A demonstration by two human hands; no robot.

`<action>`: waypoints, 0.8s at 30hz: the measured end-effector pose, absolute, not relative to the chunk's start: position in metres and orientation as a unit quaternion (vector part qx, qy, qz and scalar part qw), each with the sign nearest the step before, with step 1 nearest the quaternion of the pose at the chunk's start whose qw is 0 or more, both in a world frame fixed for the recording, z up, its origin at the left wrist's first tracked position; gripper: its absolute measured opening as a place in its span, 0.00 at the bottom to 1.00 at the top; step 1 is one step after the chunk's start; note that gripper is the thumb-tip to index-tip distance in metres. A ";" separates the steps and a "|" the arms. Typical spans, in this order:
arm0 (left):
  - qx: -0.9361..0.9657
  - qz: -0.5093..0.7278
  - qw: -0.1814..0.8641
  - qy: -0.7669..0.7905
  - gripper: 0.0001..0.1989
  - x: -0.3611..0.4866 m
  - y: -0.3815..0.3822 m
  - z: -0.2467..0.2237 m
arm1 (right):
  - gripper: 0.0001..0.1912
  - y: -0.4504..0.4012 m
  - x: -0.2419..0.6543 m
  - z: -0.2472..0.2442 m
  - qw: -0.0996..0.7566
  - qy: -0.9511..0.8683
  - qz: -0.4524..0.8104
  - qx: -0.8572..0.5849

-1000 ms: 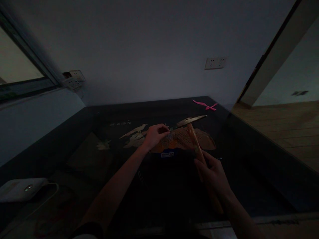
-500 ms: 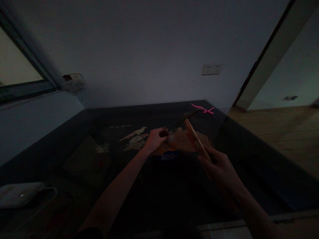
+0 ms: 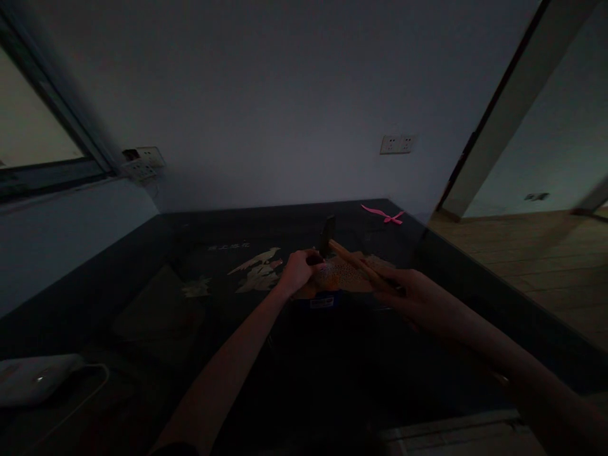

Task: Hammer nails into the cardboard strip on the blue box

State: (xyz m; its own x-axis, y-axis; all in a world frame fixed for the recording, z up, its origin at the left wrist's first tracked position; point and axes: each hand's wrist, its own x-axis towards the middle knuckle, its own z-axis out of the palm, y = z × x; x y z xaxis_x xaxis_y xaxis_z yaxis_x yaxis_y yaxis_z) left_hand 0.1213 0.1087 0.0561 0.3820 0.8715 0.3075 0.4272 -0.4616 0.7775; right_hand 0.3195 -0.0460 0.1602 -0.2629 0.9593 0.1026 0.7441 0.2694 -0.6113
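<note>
My right hand (image 3: 403,291) is wrapped round the wooden handle of a hammer (image 3: 354,259), whose dark head stands just above and beside my left fingertips. My left hand (image 3: 300,269) has its thumb and fingers pinched together at the left part of an orange-brown, speckled piece (image 3: 344,277); whatever is between them is too small and dark to make out. A blue item with a pale label (image 3: 322,302) lies at the near edge of the speckled piece.
A dark tabletop (image 3: 285,218) with a bird and flower picture (image 3: 260,272) spreads around. A pink ribbon (image 3: 387,216) lies at the back right. At the left front is a white device (image 3: 35,380) with a cable. Wall sockets (image 3: 398,144) are behind.
The hammer has swung left and down, so its head is now by my left fingertips. My right hand has turned with it. My left hand stays nearly in place; the view has shifted slightly.
</note>
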 end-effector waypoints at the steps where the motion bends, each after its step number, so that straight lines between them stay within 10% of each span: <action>1: 0.772 0.371 0.311 0.412 0.05 0.122 0.110 0.055 | 0.19 -0.047 0.320 0.161 0.248 -0.758 0.232 -0.557; 24: 0.784 0.357 0.282 0.423 0.07 0.120 0.105 0.059 | 0.15 -0.051 0.321 0.144 0.233 -0.749 0.213 -0.582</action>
